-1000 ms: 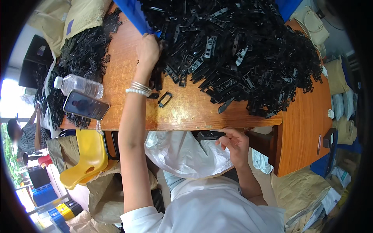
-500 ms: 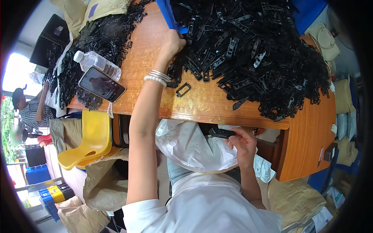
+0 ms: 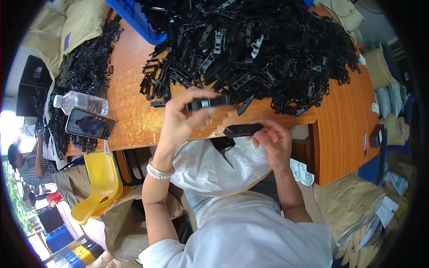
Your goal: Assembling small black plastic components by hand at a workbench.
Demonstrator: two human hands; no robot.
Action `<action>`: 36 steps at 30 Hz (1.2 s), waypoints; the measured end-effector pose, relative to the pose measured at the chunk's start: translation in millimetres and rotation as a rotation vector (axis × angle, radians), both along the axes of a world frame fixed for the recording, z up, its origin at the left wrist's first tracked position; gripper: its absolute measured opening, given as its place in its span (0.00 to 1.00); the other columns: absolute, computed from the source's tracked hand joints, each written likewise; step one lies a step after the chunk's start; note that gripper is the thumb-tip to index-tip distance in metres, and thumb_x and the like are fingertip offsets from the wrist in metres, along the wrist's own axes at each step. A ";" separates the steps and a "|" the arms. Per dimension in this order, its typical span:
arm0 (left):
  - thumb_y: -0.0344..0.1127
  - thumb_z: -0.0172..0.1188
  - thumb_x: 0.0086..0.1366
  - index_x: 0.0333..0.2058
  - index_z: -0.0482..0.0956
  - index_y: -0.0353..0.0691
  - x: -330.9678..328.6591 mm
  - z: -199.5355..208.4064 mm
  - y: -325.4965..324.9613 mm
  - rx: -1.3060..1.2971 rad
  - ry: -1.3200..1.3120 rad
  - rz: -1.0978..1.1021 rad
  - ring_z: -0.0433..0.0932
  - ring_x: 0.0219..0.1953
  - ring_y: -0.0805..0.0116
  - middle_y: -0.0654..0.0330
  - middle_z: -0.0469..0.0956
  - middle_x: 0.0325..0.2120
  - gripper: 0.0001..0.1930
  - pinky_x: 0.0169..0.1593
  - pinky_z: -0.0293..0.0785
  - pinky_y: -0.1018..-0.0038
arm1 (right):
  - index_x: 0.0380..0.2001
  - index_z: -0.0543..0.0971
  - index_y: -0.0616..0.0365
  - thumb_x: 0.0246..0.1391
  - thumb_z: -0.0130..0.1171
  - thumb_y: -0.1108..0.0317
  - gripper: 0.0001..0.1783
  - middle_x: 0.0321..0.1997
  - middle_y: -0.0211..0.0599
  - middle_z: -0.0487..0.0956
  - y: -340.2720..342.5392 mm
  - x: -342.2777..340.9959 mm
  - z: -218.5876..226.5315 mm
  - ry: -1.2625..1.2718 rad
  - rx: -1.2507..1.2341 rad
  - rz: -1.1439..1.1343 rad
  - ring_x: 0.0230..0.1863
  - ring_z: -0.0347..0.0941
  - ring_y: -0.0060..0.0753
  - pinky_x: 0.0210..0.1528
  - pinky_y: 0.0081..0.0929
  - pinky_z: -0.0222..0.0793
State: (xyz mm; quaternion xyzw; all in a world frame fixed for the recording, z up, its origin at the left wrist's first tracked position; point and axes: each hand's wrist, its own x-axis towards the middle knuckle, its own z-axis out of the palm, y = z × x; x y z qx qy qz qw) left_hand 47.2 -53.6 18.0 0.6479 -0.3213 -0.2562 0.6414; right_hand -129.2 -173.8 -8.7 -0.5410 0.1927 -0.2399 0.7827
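My left hand (image 3: pixel 181 117) is raised over the table's near edge, its thumb and fingers pinching a black plastic part (image 3: pixel 209 103) with a light patch on it. Motion blurs this part somewhat. Right of it and lower, my right hand (image 3: pixel 276 142) grips a long, dark plastic piece (image 3: pixel 242 130) by its right end. The two pieces are apart. Just beyond both hands, a large heap of similar black plastic parts (image 3: pixel 277 53) covers much of the wooden table (image 3: pixel 129 96).
A blue plastic bin (image 3: pixel 136 21) borders the heap. To the left are a clear bottle (image 3: pixel 82 102), a phone (image 3: pixel 90 123) and another black heap (image 3: pixel 87 71). White plastic (image 3: pixel 201 167) covers my lap. A yellow chair (image 3: pixel 102 187) stands left; another person (image 3: pixel 31 154) is farther off.
My left hand has come back from the blue bin's edge and now holds a black part. My right hand, still gripping its piece, is higher, by the table edge. The view has shifted.
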 end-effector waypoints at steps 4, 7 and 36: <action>0.21 0.62 0.45 0.33 0.75 0.32 -15.2 -5.1 11.7 0.034 -0.062 -0.284 0.72 0.26 0.75 0.60 0.73 0.28 0.13 0.29 0.66 0.83 | 0.37 0.73 0.70 0.46 0.53 0.78 0.12 0.34 0.44 0.74 -9.1 2.2 6.5 -0.134 -0.127 0.103 0.28 0.70 0.24 0.27 0.17 0.64; 0.25 0.63 0.42 0.32 0.75 0.27 -27.7 -7.7 15.3 0.095 0.424 -0.327 0.72 0.31 0.70 0.55 0.73 0.31 0.15 0.37 0.67 0.79 | 0.35 0.74 0.71 0.44 0.55 0.79 0.12 0.36 0.43 0.73 -6.1 0.7 2.5 -0.107 -0.037 0.251 0.32 0.71 0.26 0.30 0.17 0.66; 0.31 0.65 0.48 0.39 0.73 0.29 -65.6 -16.7 33.0 0.263 -0.348 -0.238 0.71 0.15 0.70 0.52 0.74 0.20 0.19 0.20 0.66 0.78 | 0.35 0.77 0.63 0.36 0.61 0.74 0.16 0.33 0.40 0.74 -2.7 -4.5 1.5 0.059 -0.899 0.162 0.30 0.69 0.36 0.33 0.26 0.66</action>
